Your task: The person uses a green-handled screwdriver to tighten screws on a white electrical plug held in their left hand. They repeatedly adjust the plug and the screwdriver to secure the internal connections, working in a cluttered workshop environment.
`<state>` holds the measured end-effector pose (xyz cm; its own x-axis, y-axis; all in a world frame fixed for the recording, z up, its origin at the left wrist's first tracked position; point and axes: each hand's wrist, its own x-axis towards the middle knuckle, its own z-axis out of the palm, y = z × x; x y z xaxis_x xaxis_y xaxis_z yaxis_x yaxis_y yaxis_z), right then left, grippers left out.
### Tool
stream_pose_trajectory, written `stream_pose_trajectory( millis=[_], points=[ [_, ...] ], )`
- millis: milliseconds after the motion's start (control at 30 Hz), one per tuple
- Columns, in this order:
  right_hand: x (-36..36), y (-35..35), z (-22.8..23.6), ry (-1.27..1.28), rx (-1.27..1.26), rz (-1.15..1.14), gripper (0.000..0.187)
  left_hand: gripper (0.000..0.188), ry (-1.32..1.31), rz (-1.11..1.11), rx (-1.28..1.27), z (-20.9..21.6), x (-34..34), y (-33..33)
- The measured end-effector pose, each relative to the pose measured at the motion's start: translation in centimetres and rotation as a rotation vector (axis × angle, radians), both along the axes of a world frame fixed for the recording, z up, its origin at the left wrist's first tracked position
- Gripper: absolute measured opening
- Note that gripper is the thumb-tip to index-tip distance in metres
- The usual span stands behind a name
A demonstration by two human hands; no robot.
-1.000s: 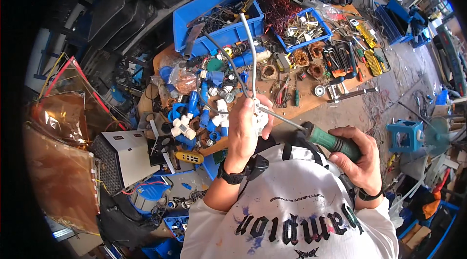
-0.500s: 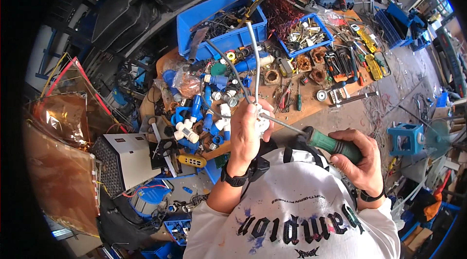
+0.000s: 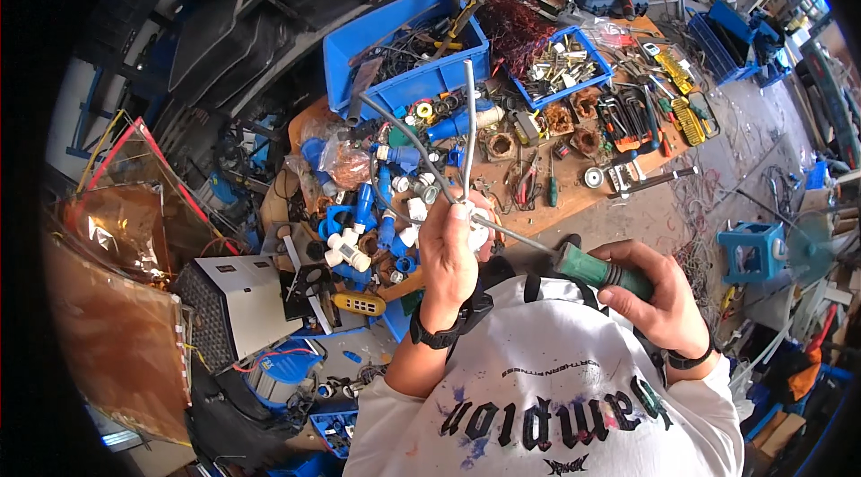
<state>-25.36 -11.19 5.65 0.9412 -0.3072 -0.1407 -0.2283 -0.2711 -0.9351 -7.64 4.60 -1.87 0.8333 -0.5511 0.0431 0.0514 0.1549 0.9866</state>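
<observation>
My left hand [image 3: 447, 255] is closed round a small white fitting [image 3: 479, 231], whose kind is partly hidden by the fingers. From its top a light grey cable [image 3: 471, 132] sticks up, and a darker grey cable [image 3: 404, 131] slants off to the upper left; the left thumb presses near where they meet. On the right, my right hand [image 3: 662, 305] wraps round the green handle of a screwdriver [image 3: 592, 267]. Its long metal shaft points left and reaches the white fitting. Exactly where the tip sits is hard to make out.
Blue and white plug parts [image 3: 347, 249] crowd the wooden table [image 3: 516, 215] beyond my left hand. Farther back stand a large blue bin [image 3: 336, 73] and a blue tray [image 3: 536, 104] of metal pieces. Pliers [image 3: 525, 183] lie right of the cables.
Both hands have shifted slightly. The light cable's upper end sits lower, and the dark cable's free end has swung left. The screwdriver stays against the white fitting.
</observation>
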Motion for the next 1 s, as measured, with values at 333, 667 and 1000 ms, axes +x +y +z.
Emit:
stream_pose_trajectory(
  millis=[333,667,1000],
  points=[
    [0.9,-0.1,0.6,-0.268,-0.593,0.044,0.039,0.046,0.011,0.041,0.010,0.4,0.6,-0.1],
    [1.1,-0.2,0.5,-0.159,-0.466,-0.008,0.033,0.046,0.016,0.016,-0.011,0.0,0.7,0.0],
    [0.9,-0.9,-0.6,-0.164,-0.482,0.015,0.040,0.041,0.039,0.009,-0.060,0.0,0.6,-0.2]
  ],
)
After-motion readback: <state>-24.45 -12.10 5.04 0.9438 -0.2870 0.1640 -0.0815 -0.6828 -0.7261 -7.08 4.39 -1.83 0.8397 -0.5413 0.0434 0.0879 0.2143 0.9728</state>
